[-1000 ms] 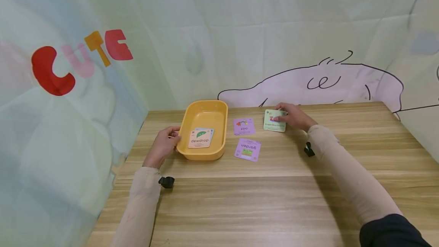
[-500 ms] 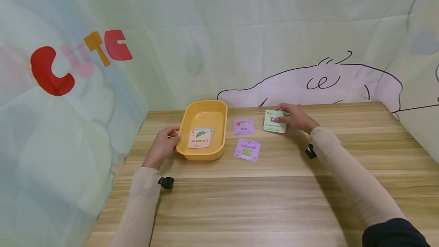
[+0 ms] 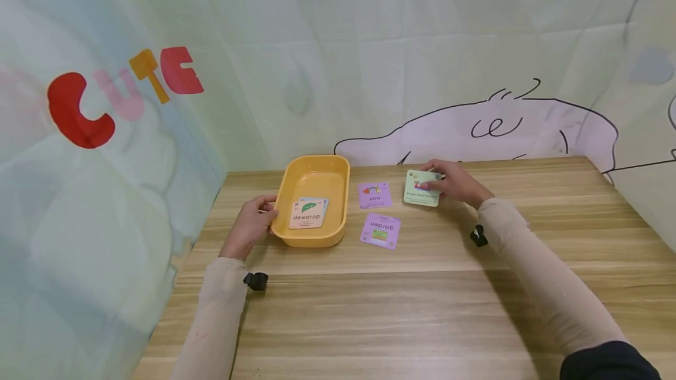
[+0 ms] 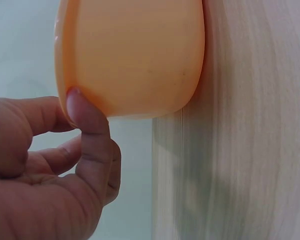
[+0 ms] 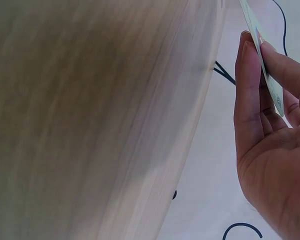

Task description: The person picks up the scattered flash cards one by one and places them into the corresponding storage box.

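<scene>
My left hand (image 3: 250, 224) pinches the rim of a yellow plastic tray (image 3: 342, 204) at its near left side; the left wrist view shows the thumb and fingers (image 4: 92, 145) on either side of that rim. Inside the tray, a "dewdrop" card (image 3: 307, 214) overlaps a bluish card. To the right, my right hand (image 3: 455, 182) pinches a pale green "Dragon Boat Festival" card (image 3: 421, 188) between thumb and fingers. In the right wrist view this card (image 5: 264, 62) is seen nearly edge-on, apart from the tabletop.
Between tray and right hand, a purple "zoo" card (image 3: 375, 194) and a purple "garden" card (image 3: 381, 230) lie face up on the wooden table (image 3: 369, 321). "Garden" is upside down. A printed cloth backdrop (image 3: 317, 75) stands behind the table's far edge.
The green card in my right hand has shifted slightly toward me and a little left. The left hand and the tray have stayed where they were.
</scene>
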{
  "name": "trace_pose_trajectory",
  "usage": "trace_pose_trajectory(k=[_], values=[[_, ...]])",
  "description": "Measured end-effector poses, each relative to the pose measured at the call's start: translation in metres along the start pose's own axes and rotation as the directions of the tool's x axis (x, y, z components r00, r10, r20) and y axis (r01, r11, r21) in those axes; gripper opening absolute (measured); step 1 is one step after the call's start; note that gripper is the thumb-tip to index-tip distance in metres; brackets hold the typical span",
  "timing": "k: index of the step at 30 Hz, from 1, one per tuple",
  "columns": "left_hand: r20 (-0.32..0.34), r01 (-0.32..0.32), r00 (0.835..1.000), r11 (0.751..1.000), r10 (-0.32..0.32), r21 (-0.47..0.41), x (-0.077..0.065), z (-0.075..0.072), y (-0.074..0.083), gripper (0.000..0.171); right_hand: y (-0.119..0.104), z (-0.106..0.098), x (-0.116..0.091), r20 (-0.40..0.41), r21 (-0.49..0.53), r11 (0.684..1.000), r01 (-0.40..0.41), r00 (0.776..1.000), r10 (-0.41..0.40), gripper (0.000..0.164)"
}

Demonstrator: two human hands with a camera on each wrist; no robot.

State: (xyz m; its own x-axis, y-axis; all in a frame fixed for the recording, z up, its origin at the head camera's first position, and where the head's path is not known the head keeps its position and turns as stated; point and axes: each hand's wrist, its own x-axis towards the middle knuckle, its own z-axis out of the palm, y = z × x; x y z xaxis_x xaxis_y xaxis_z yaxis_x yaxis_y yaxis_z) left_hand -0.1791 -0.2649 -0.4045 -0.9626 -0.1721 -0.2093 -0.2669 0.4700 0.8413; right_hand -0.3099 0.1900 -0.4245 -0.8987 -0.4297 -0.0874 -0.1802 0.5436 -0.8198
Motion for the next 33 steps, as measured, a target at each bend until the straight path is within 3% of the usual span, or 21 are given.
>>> trace_pose_trajectory(k=[21, 33], values=[[-0.006, -0.004, 1.000, 1.000, 0.004, -0.001, 0.002, 0.000, -0.002, 0.041, -0.007, 0.003, -0.008, 0.018, 0.066, 0.997, 0.041, 0.999, -0.042, 0.041], [-0.006, -0.004, 1.000, 1.000, 0.004, 0.003, 0.001, 0.000, -0.002, 0.041, -0.016, 0.009, -0.014, 0.018, 0.089, 0.993, 0.075, 0.997, -0.077, 0.037]])
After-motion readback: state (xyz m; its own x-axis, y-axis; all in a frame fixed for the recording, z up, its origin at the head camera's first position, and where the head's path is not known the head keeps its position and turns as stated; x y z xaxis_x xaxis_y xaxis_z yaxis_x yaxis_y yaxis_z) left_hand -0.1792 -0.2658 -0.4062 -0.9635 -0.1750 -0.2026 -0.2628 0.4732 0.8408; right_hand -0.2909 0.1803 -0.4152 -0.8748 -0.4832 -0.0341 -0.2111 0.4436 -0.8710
